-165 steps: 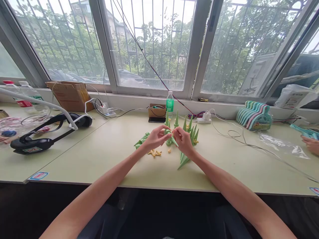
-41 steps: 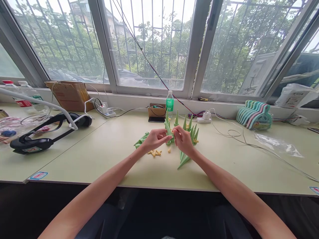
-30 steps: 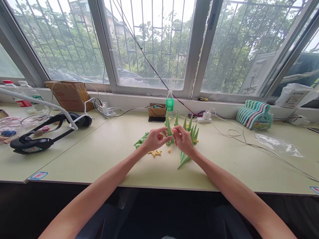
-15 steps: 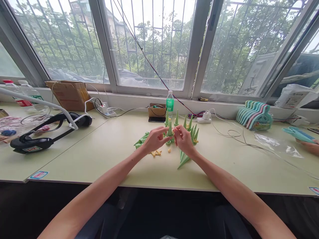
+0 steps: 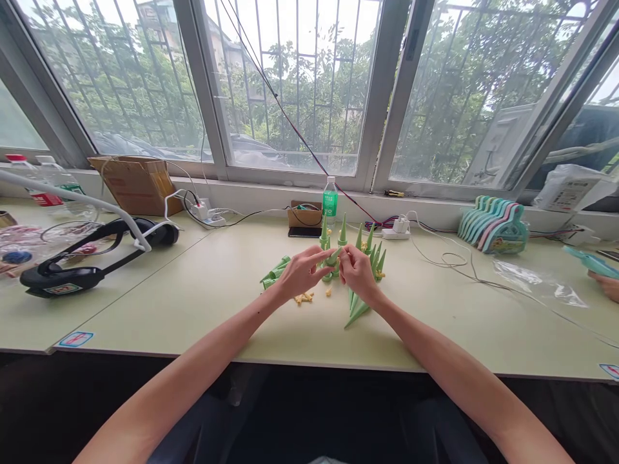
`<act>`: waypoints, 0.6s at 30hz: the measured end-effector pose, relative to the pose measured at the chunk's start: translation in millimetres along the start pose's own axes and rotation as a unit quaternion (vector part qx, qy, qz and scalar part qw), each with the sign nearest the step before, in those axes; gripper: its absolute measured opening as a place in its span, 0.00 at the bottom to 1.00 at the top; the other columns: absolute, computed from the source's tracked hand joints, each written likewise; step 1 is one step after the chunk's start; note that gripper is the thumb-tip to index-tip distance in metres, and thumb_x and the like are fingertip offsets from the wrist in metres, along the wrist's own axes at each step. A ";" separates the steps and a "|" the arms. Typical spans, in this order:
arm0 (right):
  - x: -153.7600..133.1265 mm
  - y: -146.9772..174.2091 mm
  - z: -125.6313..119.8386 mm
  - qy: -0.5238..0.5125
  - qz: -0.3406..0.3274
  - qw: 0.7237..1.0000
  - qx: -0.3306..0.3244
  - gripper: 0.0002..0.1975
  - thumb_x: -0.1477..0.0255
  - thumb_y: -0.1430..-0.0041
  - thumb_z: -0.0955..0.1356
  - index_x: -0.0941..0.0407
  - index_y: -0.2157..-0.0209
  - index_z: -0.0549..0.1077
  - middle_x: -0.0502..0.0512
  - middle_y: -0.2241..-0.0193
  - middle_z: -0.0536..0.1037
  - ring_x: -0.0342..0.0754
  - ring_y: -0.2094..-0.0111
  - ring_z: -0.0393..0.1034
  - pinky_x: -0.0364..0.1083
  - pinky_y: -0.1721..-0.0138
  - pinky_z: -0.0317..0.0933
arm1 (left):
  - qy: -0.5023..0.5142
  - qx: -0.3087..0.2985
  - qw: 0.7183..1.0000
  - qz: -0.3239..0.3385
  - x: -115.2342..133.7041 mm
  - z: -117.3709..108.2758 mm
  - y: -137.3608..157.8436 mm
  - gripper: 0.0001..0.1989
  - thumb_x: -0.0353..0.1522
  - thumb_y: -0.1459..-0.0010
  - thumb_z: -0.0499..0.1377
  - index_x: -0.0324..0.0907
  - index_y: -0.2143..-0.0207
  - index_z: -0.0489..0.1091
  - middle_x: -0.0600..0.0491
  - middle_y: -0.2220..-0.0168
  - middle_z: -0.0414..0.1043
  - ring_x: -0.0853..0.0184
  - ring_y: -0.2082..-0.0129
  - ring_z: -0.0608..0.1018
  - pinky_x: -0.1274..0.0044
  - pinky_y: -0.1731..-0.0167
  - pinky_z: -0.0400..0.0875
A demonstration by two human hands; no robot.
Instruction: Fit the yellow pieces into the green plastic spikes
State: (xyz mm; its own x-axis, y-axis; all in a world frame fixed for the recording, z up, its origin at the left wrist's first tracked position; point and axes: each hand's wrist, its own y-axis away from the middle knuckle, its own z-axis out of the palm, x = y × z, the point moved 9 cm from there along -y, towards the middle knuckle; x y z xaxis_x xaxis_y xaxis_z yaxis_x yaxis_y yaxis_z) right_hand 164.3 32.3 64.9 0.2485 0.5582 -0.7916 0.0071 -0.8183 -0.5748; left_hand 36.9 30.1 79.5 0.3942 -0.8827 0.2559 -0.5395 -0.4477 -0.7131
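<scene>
My left hand (image 5: pixel 304 269) is closed round the base of a green plastic cone (image 5: pixel 333 257), which tilts with its tip to the upper right. My right hand (image 5: pixel 355 265) is pinched at the cone's tip side; what sits between its fingertips is too small to make out. Just behind my hands stand several upright green cones (image 5: pixel 343 229), some with small yellow pieces at their bases. More green cones (image 5: pixel 358 310) lie by my right wrist. Green tube-like parts (image 5: pixel 275 270) lie left of my left hand, and small yellow pieces (image 5: pixel 304 298) are scattered below it.
A water bottle (image 5: pixel 329 201) and a dark phone (image 5: pixel 304 232) stand behind the cones. At left are a black headset (image 5: pixel 68 278) and a cardboard box (image 5: pixel 135 185). Hangers (image 5: pixel 493 225), cables and a plastic bag (image 5: pixel 536 278) lie right. Another person's hand (image 5: pixel 604 283) shows at the right edge.
The cone in my left hand has gone from upright to tilted toward the right. At the right edge, the other person's hand and blue item have moved slightly.
</scene>
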 end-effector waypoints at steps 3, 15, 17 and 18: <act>0.5 0.2 -0.7 -0.017 0.010 1.000 0.004 0.18 0.55 0.35 0.60 0.53 0.72 0.61 0.43 0.88 0.61 0.42 0.89 0.57 0.42 0.85 0.50 | 0.007 -0.001 0.999 -0.033 0.2 0.3 -2.0 0.19 0.40 0.38 0.56 0.45 0.46 0.68 0.51 0.62 0.70 0.78 0.81 0.65 0.82 0.76 0.65; -1.3 0.2 -11.5 -0.002 -0.008 0.998 0.057 0.19 0.52 0.35 0.58 0.52 0.69 0.60 0.43 0.86 0.62 0.41 0.89 0.57 0.41 0.85 0.52 | 0.156 0.055 0.972 -0.166 -12.1 -6.5 -4.8 0.21 0.46 0.43 0.59 0.40 0.54 0.67 0.52 0.65 0.72 0.76 0.80 0.71 0.83 0.81 0.67; -4.3 1.2 -13.2 0.020 -0.023 0.997 0.064 0.18 0.53 0.34 0.58 0.53 0.69 0.61 0.43 0.85 0.62 0.40 0.87 0.57 0.41 0.84 0.53 | 0.186 0.056 0.961 -0.198 -17.8 -5.2 -3.3 0.20 0.48 0.42 0.58 0.39 0.63 0.69 0.53 0.70 0.71 0.76 0.82 0.71 0.83 0.83 0.65; -6.1 1.9 -13.3 0.034 -0.032 0.997 0.064 0.18 0.54 0.34 0.58 0.53 0.69 0.61 0.44 0.85 0.62 0.40 0.87 0.58 0.40 0.83 0.53 | 0.198 0.056 0.955 -0.213 -20.7 -4.6 -2.5 0.21 0.49 0.42 0.56 0.38 0.67 0.69 0.54 0.73 0.71 0.76 0.84 0.70 0.83 0.85 0.63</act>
State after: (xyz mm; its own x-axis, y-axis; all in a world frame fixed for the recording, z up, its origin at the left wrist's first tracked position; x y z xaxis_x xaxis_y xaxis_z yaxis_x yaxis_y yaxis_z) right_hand 175.6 25.6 71.3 0.3165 0.5938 -0.7397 -0.0985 -0.7550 -0.6483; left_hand 26.7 48.8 79.0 0.2347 -0.6192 0.7493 -0.3016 -0.7792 -0.5495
